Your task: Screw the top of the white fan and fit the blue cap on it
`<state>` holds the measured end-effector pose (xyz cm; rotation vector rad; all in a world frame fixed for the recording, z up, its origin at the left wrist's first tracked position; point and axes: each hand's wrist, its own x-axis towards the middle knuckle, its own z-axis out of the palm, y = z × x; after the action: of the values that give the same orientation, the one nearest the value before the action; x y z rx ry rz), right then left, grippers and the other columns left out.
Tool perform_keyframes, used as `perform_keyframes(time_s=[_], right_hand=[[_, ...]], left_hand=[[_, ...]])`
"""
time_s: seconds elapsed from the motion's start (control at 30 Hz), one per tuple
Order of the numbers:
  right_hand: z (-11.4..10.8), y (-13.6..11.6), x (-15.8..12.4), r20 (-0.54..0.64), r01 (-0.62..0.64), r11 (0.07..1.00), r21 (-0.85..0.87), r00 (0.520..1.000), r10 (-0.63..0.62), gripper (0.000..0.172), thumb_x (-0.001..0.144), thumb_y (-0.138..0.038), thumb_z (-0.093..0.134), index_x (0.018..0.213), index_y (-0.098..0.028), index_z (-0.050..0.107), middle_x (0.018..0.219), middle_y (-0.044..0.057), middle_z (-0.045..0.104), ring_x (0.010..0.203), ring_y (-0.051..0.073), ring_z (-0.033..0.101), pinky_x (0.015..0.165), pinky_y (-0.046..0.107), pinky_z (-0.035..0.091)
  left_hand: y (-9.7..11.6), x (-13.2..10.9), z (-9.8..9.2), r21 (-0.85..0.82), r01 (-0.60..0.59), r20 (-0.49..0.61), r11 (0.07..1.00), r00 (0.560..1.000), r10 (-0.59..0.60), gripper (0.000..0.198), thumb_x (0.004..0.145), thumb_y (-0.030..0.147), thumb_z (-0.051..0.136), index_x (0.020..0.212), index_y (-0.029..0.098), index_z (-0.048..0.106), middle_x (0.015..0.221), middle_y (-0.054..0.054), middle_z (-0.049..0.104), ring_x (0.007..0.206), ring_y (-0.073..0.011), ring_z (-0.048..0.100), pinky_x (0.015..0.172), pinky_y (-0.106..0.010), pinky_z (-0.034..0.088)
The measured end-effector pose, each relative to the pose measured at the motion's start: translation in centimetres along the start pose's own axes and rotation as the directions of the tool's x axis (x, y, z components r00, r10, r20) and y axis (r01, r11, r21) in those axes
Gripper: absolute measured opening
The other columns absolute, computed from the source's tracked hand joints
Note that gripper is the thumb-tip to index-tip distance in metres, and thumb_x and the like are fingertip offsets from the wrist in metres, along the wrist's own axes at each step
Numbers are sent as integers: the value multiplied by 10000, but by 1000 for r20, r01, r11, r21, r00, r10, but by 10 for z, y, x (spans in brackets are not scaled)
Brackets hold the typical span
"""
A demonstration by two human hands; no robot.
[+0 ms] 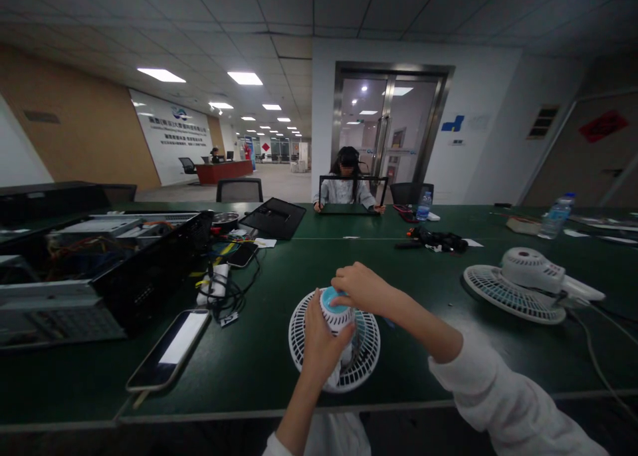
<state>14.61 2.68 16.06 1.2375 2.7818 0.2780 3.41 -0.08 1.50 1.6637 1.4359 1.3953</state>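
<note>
A white fan (366, 356) lies face down on the green table in front of me, its round grille flat on the tabletop. Its white motor housing (337, 320) points up and has a light-blue cap (329, 299) on top. My left hand (319, 343) is wrapped around the side of the housing, thumb to the right. From the right, my right hand (359, 288) reaches over the top with curled fingers pressed on the blue cap. Whether a small part sits under those fingertips is hidden.
A second white fan (531, 270) lies to the right with its cable. On the left are a phone (169, 349), tangled cables (232, 296) and an opened computer case (114, 270). Across the table a person holds a black frame (353, 178). A water bottle (557, 215) stands far right.
</note>
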Motion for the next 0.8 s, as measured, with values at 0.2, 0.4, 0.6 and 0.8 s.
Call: perform_keyframes(time_s=[0.2, 0.4, 0.6, 0.8], right_hand=[[12, -17, 2, -64, -166, 986, -24, 984, 164, 317, 901, -364, 490, 916, -107, 675, 912, 123, 693, 866, 238, 642, 756, 337, 413], [28, -34, 4, -97, -431, 900, 64, 895, 435, 443, 959, -307, 323, 834, -114, 701, 819, 143, 710, 779, 232, 671, 653, 309, 427], [17, -10, -12, -159, -187, 962, 199, 963, 220, 235, 923, -252, 454, 985, -158, 661, 964, 82, 690, 919, 202, 623, 839, 349, 386], [13, 15, -16, -142, 54, 958, 281, 990, -14, 244, 848, -239, 587, 1078, -202, 657, 1135, 80, 646, 1077, 227, 556, 901, 397, 363]], left_hand=[[1, -1, 2, -11, 0, -38, 1000, 999, -1, 787, 664, 314, 662, 1339, 112, 312, 1394, -185, 385, 1330, -312, 342, 1100, -495, 277], [4, -3, 3, -32, -31, -61, 999, 998, 29, 754, 667, 320, 657, 1319, 120, 335, 1379, -181, 404, 1324, -321, 346, 1096, -520, 268], [0, -1, 3, -6, -31, -51, 999, 998, 31, 765, 681, 324, 650, 1335, 115, 311, 1383, -173, 399, 1318, -311, 352, 1105, -509, 253], [1, -2, 3, 6, -25, -44, 1000, 999, 25, 750, 708, 344, 633, 1342, 117, 304, 1372, -178, 405, 1307, -315, 366, 1080, -520, 286]])
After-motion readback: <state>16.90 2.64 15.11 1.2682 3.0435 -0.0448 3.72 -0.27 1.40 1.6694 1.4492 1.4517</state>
